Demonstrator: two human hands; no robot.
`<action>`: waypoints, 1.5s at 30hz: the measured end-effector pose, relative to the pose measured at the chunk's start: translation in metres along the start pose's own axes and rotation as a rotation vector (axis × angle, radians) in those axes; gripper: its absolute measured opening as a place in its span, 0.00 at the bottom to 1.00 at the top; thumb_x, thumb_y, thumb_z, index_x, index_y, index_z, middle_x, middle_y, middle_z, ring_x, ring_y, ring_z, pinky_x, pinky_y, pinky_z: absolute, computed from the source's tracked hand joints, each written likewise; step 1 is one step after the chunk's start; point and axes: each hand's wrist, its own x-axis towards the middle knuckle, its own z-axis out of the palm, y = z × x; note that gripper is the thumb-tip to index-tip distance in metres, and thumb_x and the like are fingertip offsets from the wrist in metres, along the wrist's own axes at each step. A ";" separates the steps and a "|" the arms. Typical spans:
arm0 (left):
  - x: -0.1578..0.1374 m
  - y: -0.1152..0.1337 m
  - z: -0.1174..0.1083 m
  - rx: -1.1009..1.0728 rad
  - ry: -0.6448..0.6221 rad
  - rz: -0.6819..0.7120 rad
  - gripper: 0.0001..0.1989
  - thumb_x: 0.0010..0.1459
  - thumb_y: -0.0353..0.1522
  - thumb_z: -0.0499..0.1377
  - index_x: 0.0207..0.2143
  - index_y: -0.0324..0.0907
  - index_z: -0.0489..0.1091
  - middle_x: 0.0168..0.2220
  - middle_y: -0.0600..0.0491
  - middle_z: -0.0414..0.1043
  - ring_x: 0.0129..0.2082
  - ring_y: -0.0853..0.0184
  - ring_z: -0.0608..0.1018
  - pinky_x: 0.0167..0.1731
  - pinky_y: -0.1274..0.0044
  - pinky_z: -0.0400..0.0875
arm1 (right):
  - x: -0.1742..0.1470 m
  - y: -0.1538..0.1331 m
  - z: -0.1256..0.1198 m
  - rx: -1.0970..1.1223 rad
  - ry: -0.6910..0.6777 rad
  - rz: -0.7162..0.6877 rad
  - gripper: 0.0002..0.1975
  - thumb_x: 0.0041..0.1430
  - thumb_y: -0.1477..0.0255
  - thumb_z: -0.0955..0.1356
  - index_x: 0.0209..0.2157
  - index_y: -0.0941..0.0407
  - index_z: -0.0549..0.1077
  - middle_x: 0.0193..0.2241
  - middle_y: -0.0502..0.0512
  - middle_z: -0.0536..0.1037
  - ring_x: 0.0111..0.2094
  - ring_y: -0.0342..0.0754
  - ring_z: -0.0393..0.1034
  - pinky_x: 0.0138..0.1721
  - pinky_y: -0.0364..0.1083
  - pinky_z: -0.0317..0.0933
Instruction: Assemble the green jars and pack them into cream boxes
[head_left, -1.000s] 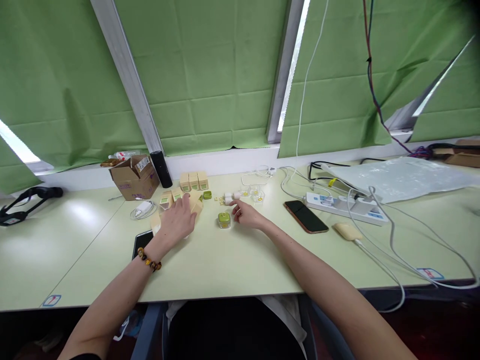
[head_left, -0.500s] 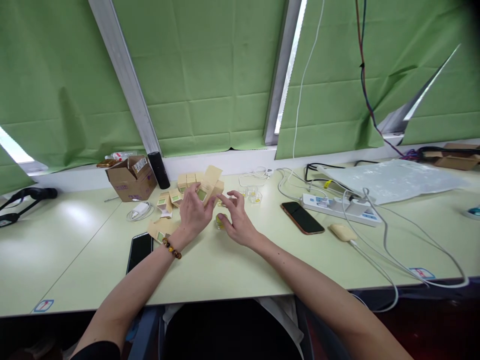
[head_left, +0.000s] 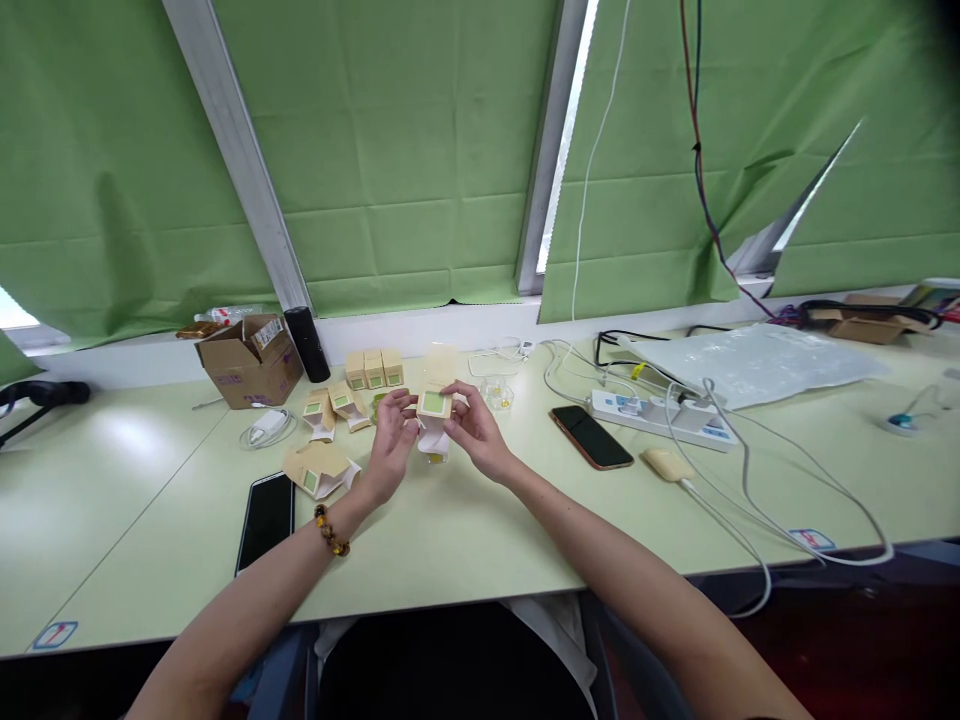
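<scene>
Between both hands is a small tan paper box (head_left: 434, 402) with a green square on its face, its top flap standing up and white paper flaps below. My left hand (head_left: 393, 440) is closed on the box's left side. My right hand (head_left: 476, 432) grips its right edge with thumb and fingers. Under the box a small clear piece with some yellow (head_left: 435, 457) partly shows. Left of my hands lie opened tan boxes, one by the phone (head_left: 321, 469) and another farther back (head_left: 347, 402). Several closed boxes (head_left: 374, 369) stand in a row behind.
Clear small containers (head_left: 496, 392) sit right of my hands. A dark phone (head_left: 591, 437), a white power strip (head_left: 664, 418) and loose cables lie farther right. At left are another phone (head_left: 266, 522), a coiled white charger (head_left: 268, 428), a cardboard carton (head_left: 250, 365) and a black cylinder (head_left: 307, 344).
The box has turned from tilted to facing me and come lower. My right hand has moved from the small yellow-and-clear item onto the box's edge. The view has shifted slightly.
</scene>
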 end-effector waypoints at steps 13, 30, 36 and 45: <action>-0.008 -0.011 0.002 0.027 0.131 0.000 0.27 0.66 0.43 0.61 0.60 0.50 0.53 0.56 0.44 0.69 0.52 0.63 0.75 0.50 0.69 0.73 | -0.006 0.007 0.009 0.187 0.055 0.099 0.34 0.60 0.54 0.74 0.58 0.43 0.53 0.60 0.58 0.65 0.52 0.50 0.72 0.50 0.52 0.72; -0.010 -0.009 -0.001 0.424 0.133 0.028 0.30 0.61 0.40 0.66 0.62 0.46 0.62 0.57 0.42 0.71 0.53 0.57 0.76 0.54 0.63 0.71 | -0.006 0.019 0.008 0.219 -0.001 0.108 0.39 0.55 0.57 0.78 0.60 0.46 0.57 0.56 0.60 0.74 0.55 0.55 0.74 0.58 0.59 0.68; -0.005 -0.004 -0.020 0.706 0.233 0.583 0.20 0.61 0.32 0.64 0.54 0.51 0.65 0.56 0.44 0.66 0.60 0.52 0.71 0.59 0.54 0.68 | -0.002 0.024 -0.009 -0.039 0.225 0.006 0.28 0.63 0.57 0.72 0.59 0.47 0.60 0.51 0.59 0.72 0.56 0.54 0.68 0.57 0.58 0.67; -0.018 -0.034 -0.046 1.059 0.344 0.723 0.07 0.57 0.39 0.65 0.40 0.57 0.77 0.41 0.46 0.58 0.49 0.51 0.68 0.53 0.50 0.64 | -0.003 0.049 -0.015 -0.160 0.309 0.070 0.23 0.61 0.64 0.70 0.56 0.49 0.64 0.44 0.54 0.72 0.50 0.52 0.70 0.50 0.54 0.68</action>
